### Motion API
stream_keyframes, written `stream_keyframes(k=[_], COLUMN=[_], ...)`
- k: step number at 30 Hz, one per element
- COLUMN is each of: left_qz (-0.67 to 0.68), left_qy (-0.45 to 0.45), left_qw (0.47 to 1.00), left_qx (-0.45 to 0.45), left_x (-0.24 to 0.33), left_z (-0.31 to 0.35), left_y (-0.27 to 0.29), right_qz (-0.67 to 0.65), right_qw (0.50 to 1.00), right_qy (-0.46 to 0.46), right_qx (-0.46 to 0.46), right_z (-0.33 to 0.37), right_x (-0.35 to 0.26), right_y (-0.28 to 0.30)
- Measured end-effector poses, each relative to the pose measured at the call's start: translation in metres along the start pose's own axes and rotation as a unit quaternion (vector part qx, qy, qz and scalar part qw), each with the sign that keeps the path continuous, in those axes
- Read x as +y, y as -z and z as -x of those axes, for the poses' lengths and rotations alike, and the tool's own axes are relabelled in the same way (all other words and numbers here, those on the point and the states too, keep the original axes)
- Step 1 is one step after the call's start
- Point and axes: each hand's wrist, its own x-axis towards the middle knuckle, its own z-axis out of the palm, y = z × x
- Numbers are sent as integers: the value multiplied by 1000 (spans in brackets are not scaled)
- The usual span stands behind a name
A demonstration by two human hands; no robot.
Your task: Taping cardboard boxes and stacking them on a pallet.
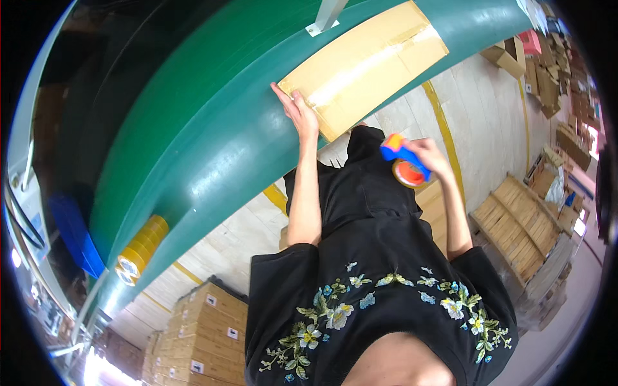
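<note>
A long brown cardboard box [367, 67] lies on the green work surface [212, 145], with shiny clear tape along its upper face. My left hand [300, 114] rests against the box's left end, thumb and fingers spread apart at its corner. Off the table's near edge, in front of my body, my right hand [425, 154] grips a blue tape dispenser [407, 159] with an orange part and a roll of tape on it. The dispenser is apart from the box.
A stack of yellow tape rolls [143, 248] and a blue bin [74, 235] are at the table's left end. A metal post [327, 16] stands behind the box. Stacked cartons [206, 328] are at lower left; a wooden pallet [515, 225] and more cardboard are at right.
</note>
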Motion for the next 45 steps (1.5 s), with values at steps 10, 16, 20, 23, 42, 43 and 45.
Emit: stream_keyframes(k=[10,16,20,23,42,43,45], left_qz=[318,307,277,179,-128,-170,-203], left_qy=[529,354,411,358,305,265,301], left_qw=[765,877,865,900,833,824,817], left_qx=[184,107,84,171,444,472,448], left_x=[-12,-20,-60,-68,-104,-103,-91], left_z=[109,45,18,56,119,118,113], left_y=[48,17,7,44,253,263,292], right_qz=[-519,-532,-609,-601,-614,-631,-635], right_qw=[826,831,704,787,724,701,692], right_qy=[157,157,277,117,117,80,36], right_qx=[154,56,-238,69,-293,-323,-342], right_z=[-99,-214,-280,-227,-210,-212,-193], right_x=[2,-47,-27,-108,-55,-61,-78], right_y=[209,254,287,149,-9,-26,-70])
